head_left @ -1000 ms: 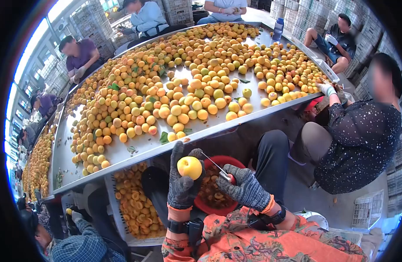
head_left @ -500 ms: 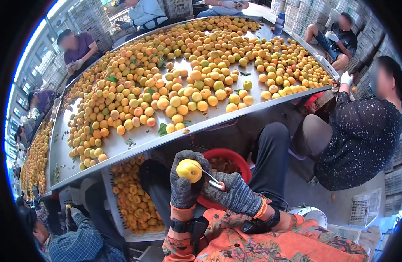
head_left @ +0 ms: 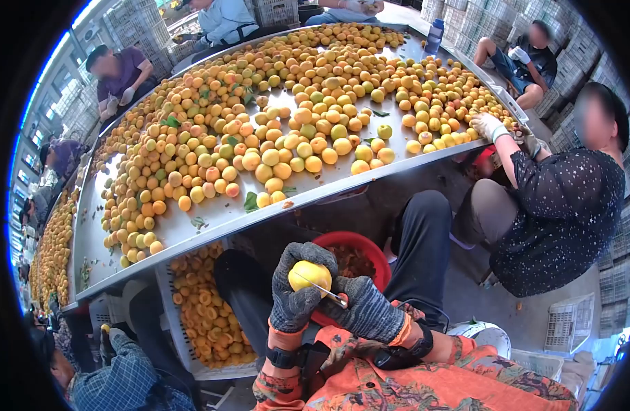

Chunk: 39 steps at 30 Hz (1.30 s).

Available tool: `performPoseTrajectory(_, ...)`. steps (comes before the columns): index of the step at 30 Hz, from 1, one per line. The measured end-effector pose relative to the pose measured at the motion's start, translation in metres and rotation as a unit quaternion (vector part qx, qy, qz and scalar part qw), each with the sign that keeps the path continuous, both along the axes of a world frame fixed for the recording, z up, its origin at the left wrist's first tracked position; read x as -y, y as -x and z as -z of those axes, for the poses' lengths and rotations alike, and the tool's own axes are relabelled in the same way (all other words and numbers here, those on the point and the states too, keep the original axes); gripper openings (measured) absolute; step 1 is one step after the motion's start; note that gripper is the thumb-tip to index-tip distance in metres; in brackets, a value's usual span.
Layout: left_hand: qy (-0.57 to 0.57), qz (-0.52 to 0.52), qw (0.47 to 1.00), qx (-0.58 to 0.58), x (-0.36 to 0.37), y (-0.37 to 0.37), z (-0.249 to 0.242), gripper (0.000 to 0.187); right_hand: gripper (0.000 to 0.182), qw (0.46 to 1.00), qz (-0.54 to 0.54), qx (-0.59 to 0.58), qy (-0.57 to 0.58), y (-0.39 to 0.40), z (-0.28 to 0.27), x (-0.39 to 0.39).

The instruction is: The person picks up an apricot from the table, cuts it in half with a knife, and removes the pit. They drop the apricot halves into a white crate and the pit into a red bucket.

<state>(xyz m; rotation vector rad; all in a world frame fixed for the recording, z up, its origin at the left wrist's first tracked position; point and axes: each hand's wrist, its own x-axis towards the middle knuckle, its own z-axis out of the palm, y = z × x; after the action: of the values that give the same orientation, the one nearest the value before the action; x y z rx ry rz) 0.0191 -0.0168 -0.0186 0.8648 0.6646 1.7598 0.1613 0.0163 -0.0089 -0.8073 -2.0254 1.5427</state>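
Note:
My left hand [head_left: 292,291], in a dark grey knitted glove, is closed around a yellow apricot [head_left: 309,275]. In my right hand [head_left: 366,309], gloved the same way, is a small knife [head_left: 339,299], its handle mostly hidden by the fingers. The thin blade lies across the front of the apricot, close against its skin. Both hands are close together above my lap. Just behind them, partly covered by the right glove, stands a red basin [head_left: 375,255] with brownish scraps inside.
A metal sorting table [head_left: 212,231] heaped with apricots [head_left: 274,157] spans the view ahead. A white crate [head_left: 167,301] of halved apricots [head_left: 208,315] stands left of my knees. A person [head_left: 561,198] sits at right, others around the table. A white bucket [head_left: 489,335] is beside me.
The knife blade has moved from the apricot's side to across its front, and the apricot is turned. The person at right now reaches a gloved hand onto the apricots on the table.

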Motion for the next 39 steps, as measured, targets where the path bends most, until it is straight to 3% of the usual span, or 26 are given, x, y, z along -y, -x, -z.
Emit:
performPoseTrajectory(3,-0.005,0.015,0.998,-0.053,0.002,0.004,-0.007,0.053,0.023,0.999,-0.008,0.033,-0.033,0.001,-0.003,0.0)
performPoseTrajectory(7,0.045,0.028,0.989,-0.14,0.005,0.011,-0.02,0.054,0.023,0.999,-0.008,-0.033,-0.027,0.0,0.013,-0.005)
performPoseTrajectory(9,0.054,0.011,0.913,-0.405,0.0,0.02,-0.022,0.059,0.022,0.995,-0.085,0.052,0.027,-0.006,0.016,-0.014)
performPoseTrajectory(10,0.071,0.012,0.911,-0.407,0.001,0.02,-0.021,0.065,0.021,0.995,-0.063,-0.039,0.073,-0.003,0.031,-0.01)
performPoseTrajectory(11,0.069,0.011,0.91,-0.408,0.001,0.018,-0.019,0.065,0.021,0.995,-0.063,-0.041,0.071,-0.002,0.035,-0.008)
performPoseTrajectory(13,0.064,-0.001,0.987,-0.145,0.002,0.004,-0.012,0.071,0.022,0.999,-0.027,-0.034,-0.006,0.0,0.035,-0.007)
performPoseTrajectory(14,0.08,-0.016,0.991,-0.105,0.004,-0.002,-0.01,0.07,0.029,0.999,-0.027,-0.015,-0.035,-0.001,0.029,-0.008)
performPoseTrajectory(17,0.096,-0.063,0.992,-0.05,0.005,-0.02,0.006,0.074,0.027,0.991,-0.038,0.04,-0.123,0.003,0.026,-0.013)
performPoseTrajectory(18,0.096,-0.089,0.989,-0.075,0.007,-0.026,0.007,0.069,0.026,0.991,-0.008,0.011,-0.13,0.006,0.024,-0.012)
performPoseTrajectory(23,0.079,-0.052,0.995,-0.013,0.004,-0.032,0.003,0.05,0.03,0.995,0.046,-0.029,-0.078,0.001,0.036,-0.007)
performPoseTrajectory(27,0.097,-0.036,0.991,-0.09,0.004,-0.025,0.0,0.051,0.03,0.998,0.021,-0.045,-0.048,-0.001,0.038,-0.007)
performPoseTrajectory(29,0.07,-0.065,0.913,-0.398,0.0,-0.011,-0.002,0.052,0.029,0.999,0.005,-0.025,-0.042,-0.003,0.041,-0.01)
performPoseTrajectory(30,0.052,-0.073,0.855,-0.512,-0.002,-0.004,-0.003,0.054,0.027,0.993,-0.024,0.01,-0.118,-0.004,0.048,-0.01)
performPoseTrajectory(32,0.041,-0.066,0.857,-0.51,-0.006,0.0,0.0,0.054,0.021,0.965,-0.034,0.017,-0.26,-0.002,0.055,-0.013)
performPoseTrajectory(34,0.033,-0.055,0.86,-0.507,-0.006,-0.001,0.0,0.055,0.017,0.976,-0.039,0.021,-0.213,-0.004,0.059,-0.016)
performPoseTrajectory(36,0.035,-0.053,0.933,-0.353,-0.006,-0.009,-0.005,0.058,0.016,0.985,-0.041,0.026,-0.169,-0.006,0.055,-0.017)
performPoseTrajectory(37,0.033,-0.052,0.933,-0.353,-0.007,-0.017,-0.008,0.058,0.016,0.988,-0.008,-0.016,-0.155,-0.006,0.048,-0.016)
performPoseTrajectory(39,0.103,-0.035,0.993,-0.044,-0.003,-0.033,-0.011,0.064,0.017,0.988,0.021,-0.06,-0.141,-0.003,0.04,-0.015)
